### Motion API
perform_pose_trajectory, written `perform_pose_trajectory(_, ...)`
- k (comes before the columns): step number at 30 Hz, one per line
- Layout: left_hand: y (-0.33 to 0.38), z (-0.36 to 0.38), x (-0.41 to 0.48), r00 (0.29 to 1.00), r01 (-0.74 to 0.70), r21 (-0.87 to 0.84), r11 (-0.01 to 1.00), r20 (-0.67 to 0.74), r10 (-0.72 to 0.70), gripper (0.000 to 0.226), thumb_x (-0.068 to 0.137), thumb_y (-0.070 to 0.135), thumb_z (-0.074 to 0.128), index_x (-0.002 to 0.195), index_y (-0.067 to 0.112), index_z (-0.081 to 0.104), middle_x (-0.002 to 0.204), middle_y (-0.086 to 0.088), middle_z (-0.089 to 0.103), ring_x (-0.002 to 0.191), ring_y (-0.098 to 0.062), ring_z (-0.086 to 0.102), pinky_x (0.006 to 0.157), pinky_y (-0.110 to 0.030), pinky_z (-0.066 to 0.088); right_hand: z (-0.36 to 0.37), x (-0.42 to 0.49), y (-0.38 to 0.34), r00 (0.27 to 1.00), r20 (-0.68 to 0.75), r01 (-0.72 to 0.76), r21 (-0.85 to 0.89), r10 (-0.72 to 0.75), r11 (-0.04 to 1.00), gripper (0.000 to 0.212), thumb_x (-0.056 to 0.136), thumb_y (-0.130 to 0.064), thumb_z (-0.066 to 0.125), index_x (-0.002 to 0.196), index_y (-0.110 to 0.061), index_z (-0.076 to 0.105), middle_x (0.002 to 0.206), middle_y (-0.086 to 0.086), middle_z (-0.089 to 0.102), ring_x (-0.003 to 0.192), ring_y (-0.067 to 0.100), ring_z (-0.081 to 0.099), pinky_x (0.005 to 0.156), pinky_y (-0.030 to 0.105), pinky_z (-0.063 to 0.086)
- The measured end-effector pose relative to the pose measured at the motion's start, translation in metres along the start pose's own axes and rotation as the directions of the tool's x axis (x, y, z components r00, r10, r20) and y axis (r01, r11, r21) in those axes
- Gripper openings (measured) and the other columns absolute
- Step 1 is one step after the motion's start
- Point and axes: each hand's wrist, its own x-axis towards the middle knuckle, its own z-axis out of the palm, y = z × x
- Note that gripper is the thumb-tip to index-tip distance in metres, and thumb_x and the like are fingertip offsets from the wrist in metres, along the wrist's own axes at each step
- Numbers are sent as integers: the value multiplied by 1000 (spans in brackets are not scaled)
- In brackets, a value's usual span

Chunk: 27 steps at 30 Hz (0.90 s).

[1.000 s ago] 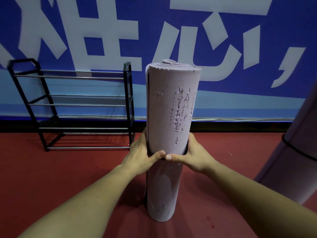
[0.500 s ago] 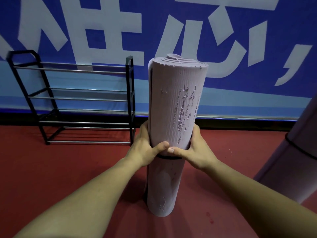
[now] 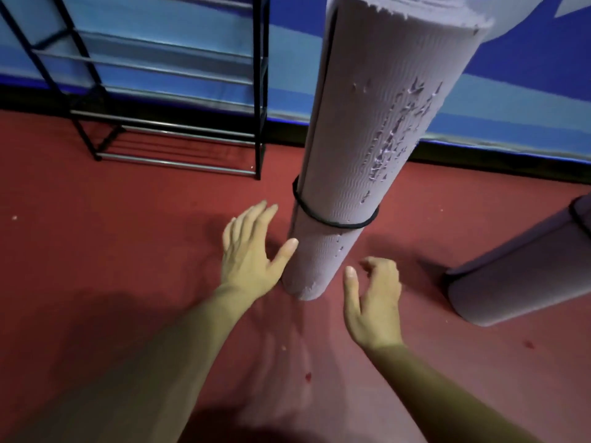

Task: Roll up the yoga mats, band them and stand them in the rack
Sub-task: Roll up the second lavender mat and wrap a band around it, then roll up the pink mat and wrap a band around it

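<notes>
From the head camera, a lilac foam rolled mat (image 3: 377,139), ribbed and pitted, stands on end on the red floor (image 3: 112,251), cinched by a thin black band (image 3: 332,222), right of the black tubular rack (image 3: 179,91). The left hand (image 3: 252,251) is flat and splayed with its thumb at the roll. The right hand (image 3: 374,302) is loosely curled and holds nothing. A second banded roll (image 3: 518,276) lies to the right.

left grip (image 3: 252,254): fingers straight, spread | right grip (image 3: 374,302): fingers loosely curled, empty
</notes>
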Motion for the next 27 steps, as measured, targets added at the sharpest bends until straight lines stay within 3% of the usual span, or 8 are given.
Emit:
perform_pose_trajectory(5, 6, -46, -35, 973, 139, 53, 989, 176, -146, 79, 86, 69, 46, 144, 16, 51, 158, -2, 39, 144, -25, 35, 122, -45, 18, -5, -10, -48, 968, 252, 36, -88, -13, 995, 47, 100, -47, 42, 132, -19, 62, 130, -2, 57, 122, 22, 49, 100, 31, 32)
perform_pose_trajectory(8, 16, -90, -28, 956, 177, 126, 976, 214, -201, 79, 89, 70, 40, 147, 17, 48, 160, -1, 36, 147, -23, 31, 123, -39, 10, -7, 10, -95, 930, 357, 105, -36, -86, 994, 47, 102, -46, 41, 133, -17, 62, 130, 2, 59, 123, 26, 51, 105, 30, 31)
perform_pose_trajectory(12, 27, -161, -15, 904, 348, 119, 930, 219, -366, 71, 95, 62, 42, 151, 18, 41, 160, 1, 36, 145, -21, 37, 119, -34, 24, -18, 28, -163, 866, 479, 163, 6, -146, 987, 44, 104, -40, 47, 139, -16, 59, 138, 5, 55, 131, 26, 46, 110, 37, 35)
perform_pose_trajectory(16, 37, -236, -36, 877, 393, 264, 881, 182, -445, 80, 91, 66, 32, 147, 11, 47, 156, -7, 43, 145, -26, 38, 124, -38, 14, -44, 18, -226, 795, 592, 175, -20, -130, 984, 44, 104, -37, 51, 144, -18, 55, 146, 6, 50, 137, 28, 40, 109, 47, 38)
perform_pose_trajectory(21, 54, -329, -76, 848, 511, 296, 807, -23, -529, 60, 96, 49, 49, 127, -1, 64, 135, -19, 62, 124, -36, 60, 112, -52, 37, -68, 6, -312, 669, 694, 335, 38, -266, 942, 45, 103, -40, 52, 143, -21, 55, 145, 7, 50, 136, 31, 41, 108, 49, 39)
perform_pose_trajectory(24, 57, -377, -95, 821, 554, 311, 772, -47, -569, 64, 97, 50, 47, 134, 0, 59, 139, -19, 58, 128, -36, 56, 113, -52, 35, -71, -10, -361, 629, 717, 367, 66, -300, 928, 47, 103, -42, 50, 145, -24, 51, 148, 5, 47, 137, 29, 38, 109, 49, 38)
perform_pose_trajectory(27, 47, -431, -131, 750, 644, 310, 699, -75, -658, 70, 97, 54, 37, 142, 1, 52, 145, -19, 53, 135, -36, 48, 118, -51, 27, -66, -49, -421, 567, 744, 415, 112, -353, 903, 49, 103, -44, 47, 149, -26, 46, 151, 2, 42, 138, 26, 34, 109, 45, 33)
